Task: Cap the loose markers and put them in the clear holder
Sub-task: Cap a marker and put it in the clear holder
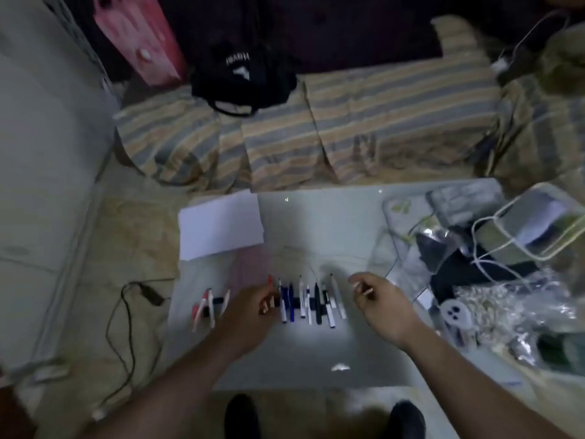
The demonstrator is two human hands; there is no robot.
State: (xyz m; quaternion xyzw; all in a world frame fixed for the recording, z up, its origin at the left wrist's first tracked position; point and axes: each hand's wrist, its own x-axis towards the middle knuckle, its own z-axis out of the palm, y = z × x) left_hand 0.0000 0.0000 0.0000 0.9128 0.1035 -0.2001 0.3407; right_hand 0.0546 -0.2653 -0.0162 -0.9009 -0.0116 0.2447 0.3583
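Note:
A row of several markers [311, 304] with blue, black and white bodies lies on the white low table [316, 353]. Three more red and white markers [205, 307] lie at the table's left edge. My left hand [250, 310] rests at the left end of the row and pinches a red-tipped marker [270, 282] that points away from me. My right hand [381, 301] hovers right of the row with its fingers curled; a small pale thing shows at its fingertips, too blurred to name. A faint clear shape [319, 264] stands behind the row.
A white sheet of paper [221, 224] lies at the table's back left. Clear bags, a yellow-trimmed pouch [538, 226], cords and a white reel [456, 313] crowd the right side. A black cable [126, 315] runs on the floor at left. A striped bed lies beyond.

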